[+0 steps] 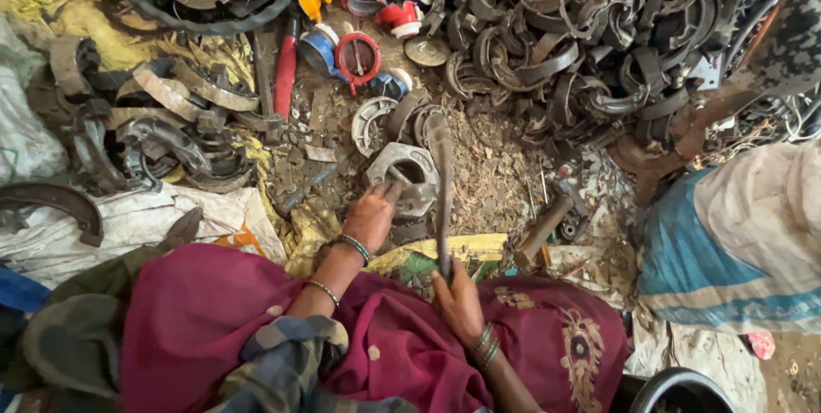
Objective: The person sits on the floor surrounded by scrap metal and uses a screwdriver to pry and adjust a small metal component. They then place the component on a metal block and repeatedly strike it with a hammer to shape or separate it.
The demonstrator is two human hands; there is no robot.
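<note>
Metal ring part [409,175] pinned by left hand [369,216] fingers, right hand [457,297] fingers gripping hammer [442,186]

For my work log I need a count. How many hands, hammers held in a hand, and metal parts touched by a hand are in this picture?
Hands: 2 (left hand, right hand)
Hammers held: 1 (hammer, in the right hand)
Metal parts touched: 1 (grey ring-shaped part, under the left hand)
Total: 4

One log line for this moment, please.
left hand: steadies metal ring | right hand: grips hammer, raised over ring | scrap pile behind
</note>
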